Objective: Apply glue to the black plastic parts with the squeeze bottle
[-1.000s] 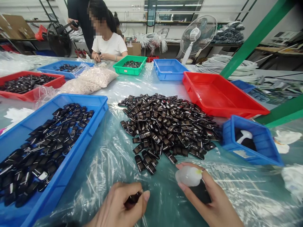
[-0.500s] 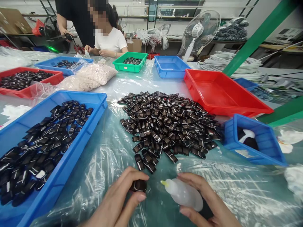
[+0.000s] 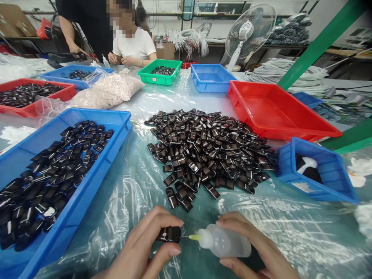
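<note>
My left hand (image 3: 145, 248) pinches a small black glossy piece (image 3: 170, 234) between thumb and fingers, near the table's front edge. My right hand (image 3: 255, 252) is wrapped round a translucent squeeze bottle (image 3: 223, 243) lying sideways; its yellow nozzle (image 3: 193, 237) points left at the end of the black piece. Just beyond my hands lies a large heap of the same black pieces (image 3: 206, 149) on the plastic-covered table (image 3: 136, 190).
A blue tray (image 3: 95, 182) with black pieces stands at my left. An empty red tray (image 3: 276, 112) and a small blue bin (image 3: 319, 172) stand at right. Farther back are blue, red and green trays, white bags (image 3: 107, 93), a fan (image 3: 250, 27) and two people.
The bottle has tipped from nozzle-up to lying sideways, and its yellow tip has come up to the black piece. My left hand has turned the piece toward the nozzle.
</note>
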`<state>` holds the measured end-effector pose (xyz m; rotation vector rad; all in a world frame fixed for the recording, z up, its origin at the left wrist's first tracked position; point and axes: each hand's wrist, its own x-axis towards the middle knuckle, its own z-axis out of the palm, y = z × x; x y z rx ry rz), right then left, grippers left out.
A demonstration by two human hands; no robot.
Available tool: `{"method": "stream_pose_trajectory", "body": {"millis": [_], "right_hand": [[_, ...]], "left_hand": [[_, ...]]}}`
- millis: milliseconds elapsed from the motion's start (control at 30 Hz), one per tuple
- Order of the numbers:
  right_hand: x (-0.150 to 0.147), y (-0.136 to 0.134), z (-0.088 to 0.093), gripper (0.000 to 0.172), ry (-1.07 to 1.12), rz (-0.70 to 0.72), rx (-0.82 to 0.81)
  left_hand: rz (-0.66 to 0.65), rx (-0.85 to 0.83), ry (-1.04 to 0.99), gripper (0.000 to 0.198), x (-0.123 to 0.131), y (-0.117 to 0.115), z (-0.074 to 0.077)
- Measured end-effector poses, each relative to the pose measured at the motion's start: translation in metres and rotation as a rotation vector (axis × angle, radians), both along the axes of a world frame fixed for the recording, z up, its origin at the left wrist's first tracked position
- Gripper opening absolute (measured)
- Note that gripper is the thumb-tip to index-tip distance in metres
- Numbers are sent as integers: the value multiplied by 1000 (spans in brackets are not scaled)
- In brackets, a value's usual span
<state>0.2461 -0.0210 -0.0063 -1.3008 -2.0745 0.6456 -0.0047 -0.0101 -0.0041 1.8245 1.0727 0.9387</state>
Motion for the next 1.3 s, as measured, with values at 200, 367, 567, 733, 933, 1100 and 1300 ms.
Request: {"method": "stream_pose_trajectory", "body": {"millis": [200, 367, 567, 733, 933, 1100, 1300], "right_hand": [[-1, 1, 1, 47, -15, 10, -14], [1, -1, -2, 45, -28, 16, 0], [4, -2, -3, 35, -74, 28, 5], [4, 0, 0, 34, -72, 39, 67], [5, 0, 1, 36, -117, 23, 69], [9, -3, 1, 43, -144, 66, 63], [10, -4, 1, 44, -165, 58, 23]], "left_hand": [[-16, 4, 29, 26, -1, 0, -3], [-69, 66, 116, 24, -5, 3, 2], [-154, 154, 221, 22, -8, 7, 2], [-120, 154, 225, 22, -7, 6, 6], [-110, 187, 208, 23, -5, 6, 11], [-170, 200, 242, 23, -4, 8, 8], [-149, 268, 145, 28, -3, 9, -2]]}}
